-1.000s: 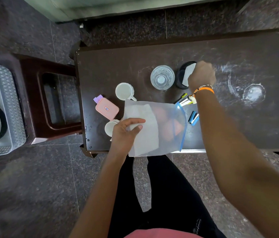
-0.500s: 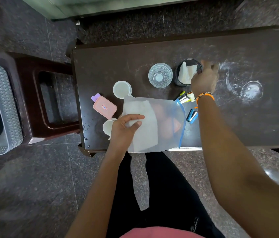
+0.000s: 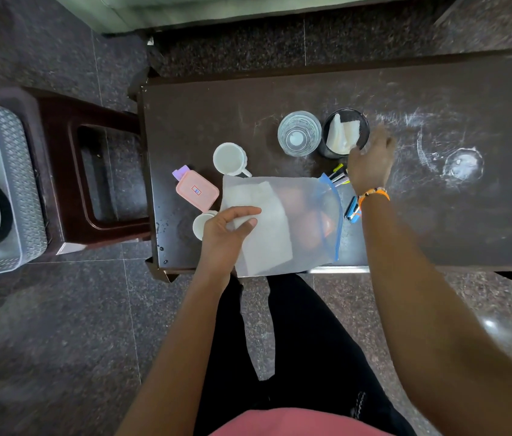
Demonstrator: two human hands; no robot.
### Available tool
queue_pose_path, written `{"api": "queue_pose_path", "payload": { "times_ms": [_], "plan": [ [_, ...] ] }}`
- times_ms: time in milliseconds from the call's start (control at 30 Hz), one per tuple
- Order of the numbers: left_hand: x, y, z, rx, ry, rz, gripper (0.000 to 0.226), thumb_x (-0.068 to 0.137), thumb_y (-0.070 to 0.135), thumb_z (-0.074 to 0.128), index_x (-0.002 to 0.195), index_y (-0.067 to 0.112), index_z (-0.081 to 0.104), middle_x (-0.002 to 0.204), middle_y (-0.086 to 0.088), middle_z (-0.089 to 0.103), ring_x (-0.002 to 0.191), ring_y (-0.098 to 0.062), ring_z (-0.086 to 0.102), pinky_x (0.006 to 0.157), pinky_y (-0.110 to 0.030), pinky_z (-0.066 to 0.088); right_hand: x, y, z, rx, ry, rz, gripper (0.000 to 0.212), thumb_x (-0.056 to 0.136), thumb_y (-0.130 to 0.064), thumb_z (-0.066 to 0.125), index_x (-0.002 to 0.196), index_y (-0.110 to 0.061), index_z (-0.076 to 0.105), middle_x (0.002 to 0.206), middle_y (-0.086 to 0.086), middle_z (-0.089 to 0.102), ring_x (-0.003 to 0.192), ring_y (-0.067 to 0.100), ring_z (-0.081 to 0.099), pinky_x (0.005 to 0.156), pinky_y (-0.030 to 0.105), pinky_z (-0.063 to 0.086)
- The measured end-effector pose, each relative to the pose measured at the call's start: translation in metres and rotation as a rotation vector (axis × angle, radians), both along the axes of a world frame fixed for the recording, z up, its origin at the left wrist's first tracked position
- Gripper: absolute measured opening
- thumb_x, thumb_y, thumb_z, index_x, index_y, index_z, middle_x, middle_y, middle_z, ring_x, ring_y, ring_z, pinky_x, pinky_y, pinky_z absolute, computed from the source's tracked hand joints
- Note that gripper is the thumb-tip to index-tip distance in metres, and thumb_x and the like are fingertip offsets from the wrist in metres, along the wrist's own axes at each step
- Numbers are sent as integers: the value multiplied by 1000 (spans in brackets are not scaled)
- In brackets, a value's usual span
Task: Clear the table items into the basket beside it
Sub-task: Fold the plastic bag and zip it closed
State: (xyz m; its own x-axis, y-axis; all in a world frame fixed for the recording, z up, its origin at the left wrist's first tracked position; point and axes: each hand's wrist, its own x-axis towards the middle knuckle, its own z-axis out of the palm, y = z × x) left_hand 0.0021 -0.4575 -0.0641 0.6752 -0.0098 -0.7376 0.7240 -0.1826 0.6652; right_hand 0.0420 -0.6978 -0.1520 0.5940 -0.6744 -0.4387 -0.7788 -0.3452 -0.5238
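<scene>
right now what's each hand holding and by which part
Left hand pinches the zip bag by its closed left end. Right hand holds nothing, beside the black cup.

A domestic room is suggested, perhaps a living room: polished dark granite floor tiles (image 3: 59, 325), a scratched dark wooden low table (image 3: 437, 215), white ceramic cups (image 3: 229, 158).

Two white mugs (image 3: 230, 158) (image 3: 202, 225), one clear glass (image 3: 298, 133), one black cup (image 3: 345, 133), one pink box (image 3: 197, 191), one zip bag (image 3: 283, 225), one grey basket (image 3: 12, 184), two hands (image 3: 228, 228) (image 3: 371, 162)

Basket (image 3: 6, 190) cut off left; right hand's fingers (image 3: 380, 138) blurred.
</scene>
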Motion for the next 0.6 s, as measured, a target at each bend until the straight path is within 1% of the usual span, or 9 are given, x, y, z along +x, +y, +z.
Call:
{"api": "queue_pose_path", "payload": {
  "times_ms": [67,167,200,267,333,400,467,533,600],
  "plan": [
    [-2,5,2,-38,1,81,23,86,1,61,88,23,68,108,4,64,94,-12,60,82,-28,51,-21,15,12,32,-30,-40,56,90,-13,53,139,2,32,139,21,40,129,32,39,109,38,30],
    [-7,14,2,-118,-38,253,27,85,-1,60,92,25,63,110,8,61,93,-7,60,79,-25,54,-56,51,32,171,-35,-202,49,93,-24,53,132,0,35,131,19,46,121,28,46,106,38,31],
    [-8,18,1,-142,-44,310,28,85,-1,60,92,26,60,111,10,60,95,-7,60,80,-26,54,-67,63,38,284,-45,-296,50,94,-28,52,133,-4,32,127,17,48,112,26,49,103,40,36],
    [-12,25,-2,-168,-43,402,32,84,-1,61,94,28,54,116,9,56,102,-11,57,85,-32,54,-81,86,55,694,-60,-525,52,94,-39,49,135,-16,27,114,6,50,89,18,53,79,36,48],
    [-17,35,-4,-166,-39,487,41,82,-3,64,102,28,45,118,5,54,104,-13,56,85,-34,55,-88,108,69,1086,-100,-547,49,94,-44,46,134,-20,33,112,1,57,86,14,59,73,33,51],
    [-21,39,-8,-162,-6,533,58,79,-3,68,117,26,34,115,7,55,102,-9,58,79,-29,55,-87,124,74,1177,-253,-457,38,95,-21,49,131,-20,37,125,5,56,105,19,59,91,44,50],
    [-27,50,-10,-170,68,551,81,80,4,70,136,29,18,112,7,58,106,-13,60,81,-32,55,-77,137,81,1094,-360,-426,49,90,7,49,132,-13,34,124,12,51,112,24,52,102,49,43],
    [-29,69,-13,-105,132,540,82,84,27,68,143,32,11,114,2,63,107,-21,63,86,-38,53,-69,141,85,1044,-342,-358,51,86,18,45,132,-2,33,113,16,52,105,27,52,99,48,45],
    [-25,95,-15,-62,208,464,78,82,55,58,144,26,21,124,-5,63,109,-27,63,92,-45,50,-65,136,89,1088,-285,-206,48,85,18,44,130,-1,38,98,11,62,88,20,61,80,32,55]
  ]
}}
